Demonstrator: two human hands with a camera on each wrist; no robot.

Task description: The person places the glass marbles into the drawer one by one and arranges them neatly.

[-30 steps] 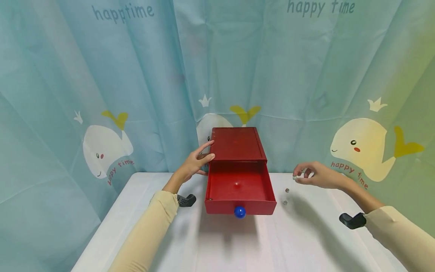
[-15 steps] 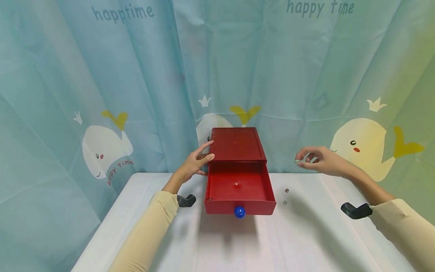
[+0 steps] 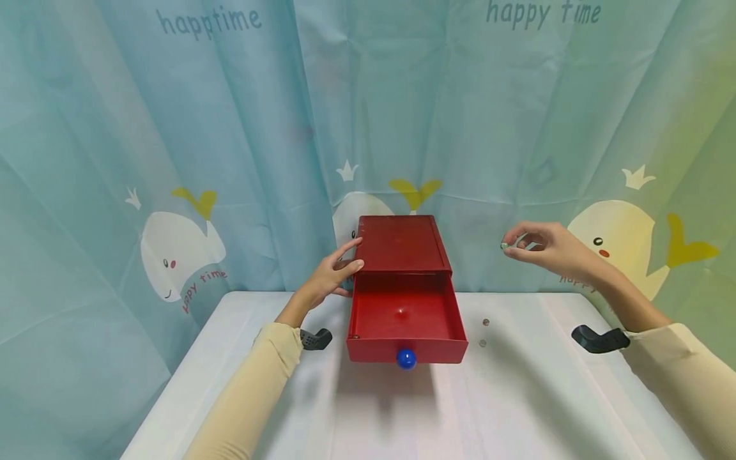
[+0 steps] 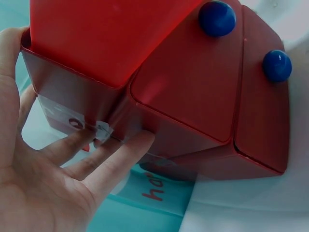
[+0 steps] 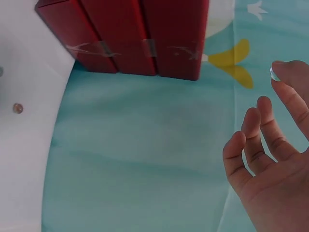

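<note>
A red drawer cabinet point(image 3: 397, 243) with blue round knobs stands on the white table, its top drawer point(image 3: 402, 351) pulled out. My left hand point(image 3: 324, 278) rests against the cabinet's left side; in the left wrist view its fingers point(image 4: 120, 159) lie nearly straight along that wall. Raised to the right of the cabinet, my right hand point(image 3: 552, 248) pinches a small pale green, glassy piece point(image 3: 504, 246) between thumb and forefinger. The right wrist view shows only a bright sliver of that piece point(image 5: 273, 74), the rest hidden by the fingertips. A tiny brownish thing point(image 3: 355, 337) lies in the drawer's front left corner.
Two small round pieces lie on the table right of the cabinet: a brown one point(image 3: 485, 322) and a clear one point(image 3: 482, 343). A blue-green curtain point(image 3: 494, 140) with whale prints hangs close behind the table. Lower drawers point(image 4: 193, 82) show shut beneath the pulled-out one.
My right hand has risen steadily from just above the table's far edge, carrying the pale green piece up. My left hand, the cabinet and the pieces on the table have stayed put.
</note>
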